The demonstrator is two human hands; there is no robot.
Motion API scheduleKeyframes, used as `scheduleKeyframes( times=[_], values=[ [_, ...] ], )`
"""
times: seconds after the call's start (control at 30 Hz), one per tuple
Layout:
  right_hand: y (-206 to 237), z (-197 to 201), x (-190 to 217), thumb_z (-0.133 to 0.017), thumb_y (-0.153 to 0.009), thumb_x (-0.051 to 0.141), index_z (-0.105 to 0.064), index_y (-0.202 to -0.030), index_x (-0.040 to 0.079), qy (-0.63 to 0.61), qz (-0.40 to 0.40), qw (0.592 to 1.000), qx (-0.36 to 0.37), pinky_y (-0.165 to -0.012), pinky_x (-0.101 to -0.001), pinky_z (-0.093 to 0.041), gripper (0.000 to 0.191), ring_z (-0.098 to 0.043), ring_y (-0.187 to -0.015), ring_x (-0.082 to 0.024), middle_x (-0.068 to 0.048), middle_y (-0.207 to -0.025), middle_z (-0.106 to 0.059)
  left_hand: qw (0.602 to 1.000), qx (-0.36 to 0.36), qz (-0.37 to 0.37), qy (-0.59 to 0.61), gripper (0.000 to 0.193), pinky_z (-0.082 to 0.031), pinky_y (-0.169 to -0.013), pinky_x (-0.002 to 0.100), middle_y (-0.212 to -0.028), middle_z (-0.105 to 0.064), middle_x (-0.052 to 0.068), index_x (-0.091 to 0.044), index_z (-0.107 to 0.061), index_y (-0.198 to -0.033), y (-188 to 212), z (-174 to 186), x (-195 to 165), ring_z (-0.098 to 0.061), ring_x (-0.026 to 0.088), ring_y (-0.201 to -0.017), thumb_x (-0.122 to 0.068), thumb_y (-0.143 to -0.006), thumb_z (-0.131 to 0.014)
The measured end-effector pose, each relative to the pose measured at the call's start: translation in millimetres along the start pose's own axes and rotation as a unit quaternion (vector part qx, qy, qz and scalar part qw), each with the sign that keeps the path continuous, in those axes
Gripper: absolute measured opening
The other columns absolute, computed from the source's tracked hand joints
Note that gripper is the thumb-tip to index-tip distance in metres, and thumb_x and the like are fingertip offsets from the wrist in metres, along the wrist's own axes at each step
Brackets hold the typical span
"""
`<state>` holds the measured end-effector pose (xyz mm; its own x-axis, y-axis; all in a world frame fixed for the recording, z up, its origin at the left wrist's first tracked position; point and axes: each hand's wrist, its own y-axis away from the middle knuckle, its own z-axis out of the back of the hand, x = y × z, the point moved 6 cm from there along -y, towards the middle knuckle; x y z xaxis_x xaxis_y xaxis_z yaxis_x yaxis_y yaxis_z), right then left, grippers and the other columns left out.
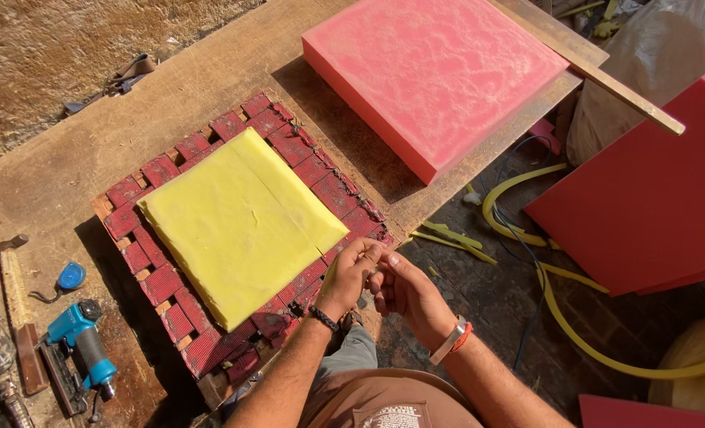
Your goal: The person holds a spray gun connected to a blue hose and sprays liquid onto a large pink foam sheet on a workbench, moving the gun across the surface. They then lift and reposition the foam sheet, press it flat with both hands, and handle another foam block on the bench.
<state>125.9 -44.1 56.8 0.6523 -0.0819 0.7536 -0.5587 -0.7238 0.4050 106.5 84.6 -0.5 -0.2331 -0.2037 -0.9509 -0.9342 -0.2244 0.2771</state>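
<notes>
Workbench (67, 158) — yellow foam (237, 222) beside grip (372, 265)

Single head view, looking steeply down over workbench (67, 158), close above both hands, floor at right.

Whatever your left hand (351, 277) and right hand (404, 292) pinched between the fingertips was too small to tell — the grip itself covered it. The yellow foam sheet (237, 212) hid the middle of the red webbed seat frame (179, 319). The pink foam slab (431, 75) ran off the top edge, and the red board (653, 198) off the right — the blue staple gun (83, 345) lay partly in shadow.
</notes>
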Motion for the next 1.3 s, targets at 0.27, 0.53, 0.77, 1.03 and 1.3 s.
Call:
scheduleKeyframes(
  times=[0.27, 0.53, 0.77, 1.03, 1.3],
  values=[
    [-55.9, 87.0, 49.3, -0.049, -0.105, 0.039, -0.066, -0.120, 0.002, -0.077, 0.017, 0.991, -0.110, -0.060, -0.0287, -0.047, 0.044, -0.056, -0.066, -0.012, -0.001, -0.078, -0.062, 0.994, 0.059, 0.051, -0.076, 0.038, -0.055, -0.069, 0.028, -0.101, -0.076, 0.003, -0.008, -0.067, -0.122, -104.1, -21.9, -10.0, -0.071, 0.010, -0.078, -0.039, -0.105, -0.054],
    [-135.5, 170.1, 79.6, -0.048, -0.106, 0.039, -0.064, -0.117, 0.004, -0.067, -0.042, 0.993, -0.089, -0.061, -0.0300, -0.047, 0.040, -0.058, -0.066, -0.016, -0.003, -0.079, -0.062, 0.989, -0.004, 0.069, -0.128, 0.035, -0.059, -0.072, 0.029, -0.100, -0.073, 0.001, -0.010, -0.068, -0.121, -156.4, -37.8, -2.4, -0.069, 0.010, -0.088, -0.038, -0.101, -0.061],
    [-222.9, 218.4, 67.9, -0.050, -0.104, 0.043, -0.063, -0.122, 0.010, 0.096, -0.154, 0.983, 0.009, -0.065, -0.0346, -0.050, 0.039, -0.065, -0.075, -0.022, -0.010, -0.089, -0.068, 0.964, -0.253, 0.037, -0.075, 0.034, -0.060, -0.078, 0.030, -0.106, -0.074, 0.001, -0.011, -0.064, -0.123, -122.7, 1.9, 27.2, -0.073, 0.010, -0.087, -0.036, -0.102, -0.058],
    [-249.2, 215.6, 1.3, -0.038, -0.100, 0.058, -0.028, -0.161, 0.016, 0.281, -0.207, 0.934, 0.073, -0.077, -0.0395, -0.055, 0.075, -0.069, -0.083, -0.027, -0.017, -0.140, -0.067, 0.880, -0.456, 0.099, 0.083, 0.036, -0.050, -0.061, 0.031, -0.100, -0.076, 0.005, -0.008, -0.069, -0.120, 30.5, 13.1, 119.5, -0.068, 0.013, -0.078, -0.038, -0.103, -0.059],
    [-212.9, 171.3, -47.2, -0.037, -0.094, 0.069, 0.003, -0.164, 0.021, 0.274, -0.168, 0.939, 0.123, -0.097, -0.0501, -0.055, 0.094, -0.075, -0.095, -0.032, -0.017, -0.160, -0.041, 0.807, -0.557, 0.148, 0.131, 0.047, -0.056, -0.072, 0.030, -0.104, -0.077, 0.005, -0.010, -0.065, -0.125, 140.7, 23.9, 142.6, -0.070, 0.013, -0.087, -0.047, -0.097, -0.060]
  ],
)
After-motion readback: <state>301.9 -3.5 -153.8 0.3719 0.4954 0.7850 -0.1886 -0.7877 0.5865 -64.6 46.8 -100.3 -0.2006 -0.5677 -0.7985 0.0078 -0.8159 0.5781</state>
